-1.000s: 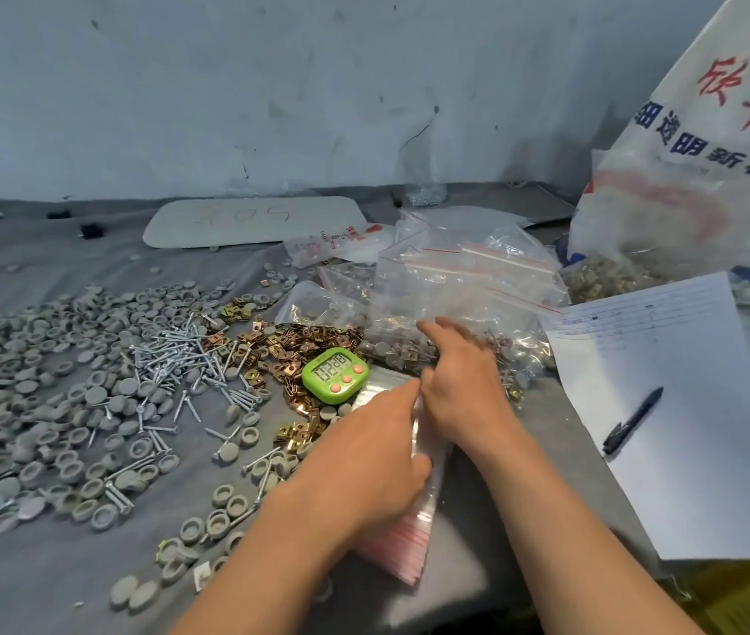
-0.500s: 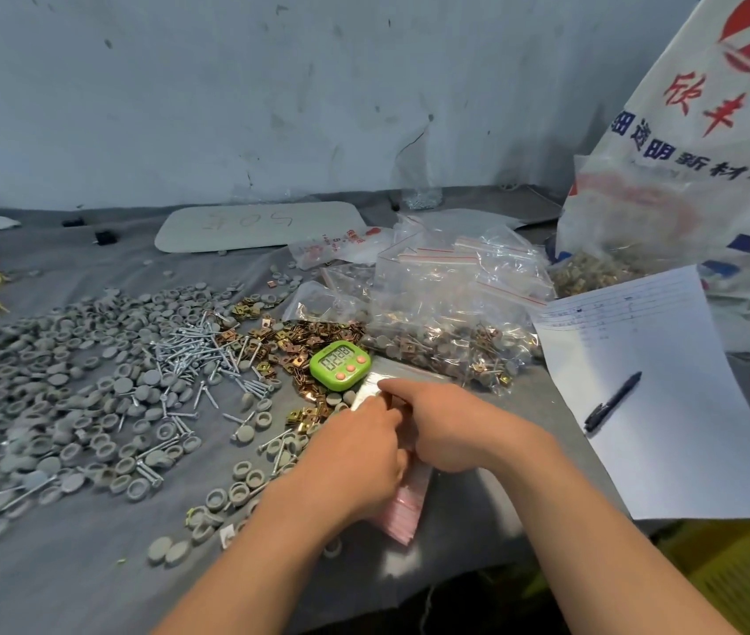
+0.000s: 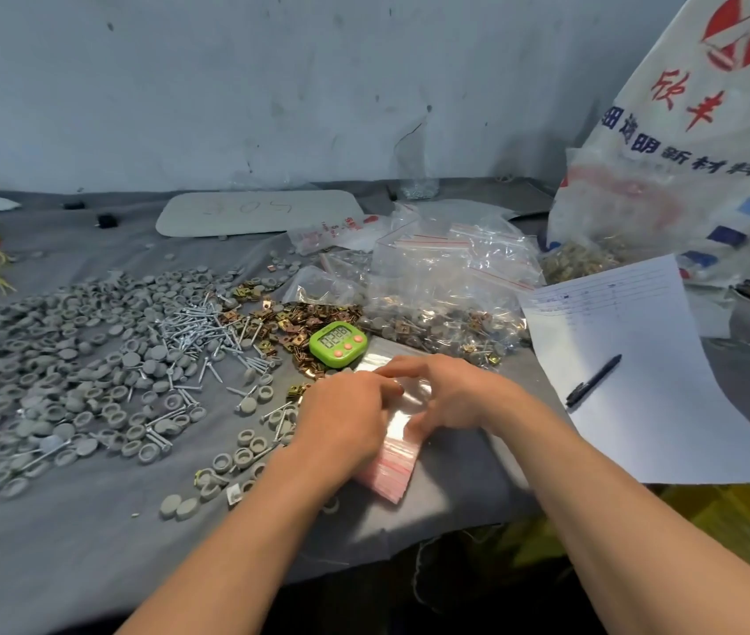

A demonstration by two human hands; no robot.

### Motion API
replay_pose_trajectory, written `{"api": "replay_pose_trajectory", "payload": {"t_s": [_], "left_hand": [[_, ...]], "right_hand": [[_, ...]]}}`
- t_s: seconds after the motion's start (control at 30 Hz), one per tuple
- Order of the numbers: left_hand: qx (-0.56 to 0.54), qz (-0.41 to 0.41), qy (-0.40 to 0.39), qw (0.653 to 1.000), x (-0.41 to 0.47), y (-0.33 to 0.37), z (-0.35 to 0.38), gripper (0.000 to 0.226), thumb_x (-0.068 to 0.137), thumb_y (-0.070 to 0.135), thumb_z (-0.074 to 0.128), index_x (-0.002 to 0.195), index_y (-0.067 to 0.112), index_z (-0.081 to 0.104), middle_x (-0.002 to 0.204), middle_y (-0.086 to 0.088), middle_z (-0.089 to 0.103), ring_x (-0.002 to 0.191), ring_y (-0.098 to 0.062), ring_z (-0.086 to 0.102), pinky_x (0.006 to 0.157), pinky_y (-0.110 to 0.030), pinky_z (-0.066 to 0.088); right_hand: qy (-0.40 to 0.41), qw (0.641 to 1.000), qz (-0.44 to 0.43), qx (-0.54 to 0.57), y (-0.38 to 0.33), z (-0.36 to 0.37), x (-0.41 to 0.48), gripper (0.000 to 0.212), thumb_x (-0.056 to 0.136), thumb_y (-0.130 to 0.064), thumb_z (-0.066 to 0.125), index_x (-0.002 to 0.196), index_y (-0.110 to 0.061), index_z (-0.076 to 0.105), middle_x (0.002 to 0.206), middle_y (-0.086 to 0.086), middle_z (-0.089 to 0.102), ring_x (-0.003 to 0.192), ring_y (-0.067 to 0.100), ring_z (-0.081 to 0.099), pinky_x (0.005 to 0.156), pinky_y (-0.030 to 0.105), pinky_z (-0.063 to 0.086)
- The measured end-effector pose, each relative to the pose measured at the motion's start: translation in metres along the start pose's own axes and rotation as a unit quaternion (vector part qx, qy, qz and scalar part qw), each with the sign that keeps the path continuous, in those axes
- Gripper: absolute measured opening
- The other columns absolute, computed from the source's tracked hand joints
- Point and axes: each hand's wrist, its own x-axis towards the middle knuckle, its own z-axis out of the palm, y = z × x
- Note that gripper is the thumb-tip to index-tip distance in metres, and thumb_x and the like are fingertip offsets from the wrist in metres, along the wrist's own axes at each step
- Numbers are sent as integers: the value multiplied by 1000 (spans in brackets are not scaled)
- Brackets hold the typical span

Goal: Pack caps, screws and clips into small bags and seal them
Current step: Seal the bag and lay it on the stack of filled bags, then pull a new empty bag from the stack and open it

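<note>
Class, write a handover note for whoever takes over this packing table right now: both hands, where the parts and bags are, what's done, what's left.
Left hand: fingertips on the top bag of the empty zip-bag stack; its grip is unclear.
Right hand: fingers curled over that bag, pinching it.
Parts: grey caps, screws and brass clips lie loose to the left of the hands.
Done: filled bags are piled behind the stack.
Left: open this bag, fill it, seal it; plenty of loose parts to pack.
</note>
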Motion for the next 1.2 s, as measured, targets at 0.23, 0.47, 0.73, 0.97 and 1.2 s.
{"api": "replay_pose_trajectory", "payload": {"t_s": [0.23, 0.47, 0.73, 0.97, 1.2], "left_hand": [[-167, -43, -134, 976, -15, -30, -26, 12, 82, 38, 81, 93, 44, 81, 94, 24, 76, 86, 6, 67, 81, -19, 54], [-133, -31, -134, 981, -12, -25, -33, 17, 83, 30, 75, 85, 46, 81, 80, 25, 75, 78, 9, 66, 71, -22, 58], [-88, -17, -100, 991, -14, -20, -34, 16, 89, 22, 74, 89, 35, 82, 77, 18, 67, 69, 5, 58, 69, -14, 44], [-56, -10, -138, 989, -17, -19, -40, 34, 85, 6, 73, 103, 34, 81, 109, 10, 77, 91, -4, 68, 77, -21, 53], [16, -3, -74, 997, -20, -11, -46, 35, 83, 8, 66, 94, 37, 83, 96, 9, 79, 91, -13, 71, 86, -30, 58]], "right_hand": [[47, 996, 9, 81, 5, 8, 6, 61, 77, -10, 87, 121, -48, 72, 156, -19, 48, 141, 11, 48, 113, 31, 36], [90, 987, 10, 130, 11, 14, 11, 42, 79, -8, 85, 106, -40, 81, 140, -19, 63, 130, 5, 57, 102, 23, 41], [61, 993, 43, 93, -2, 2, 8, 41, 79, -7, 85, 106, -38, 82, 135, -16, 68, 122, 9, 61, 98, 22, 43], [0, 990, 85, -111, -41, -22, 23, 42, 78, -6, 76, 100, -41, 81, 91, -8, 68, 70, 8, 58, 62, 22, 48], [11, 990, 100, -103, -43, -18, 23, 37, 83, -5, 71, 98, -37, 82, 98, -11, 71, 81, 12, 67, 60, 22, 53]]}}
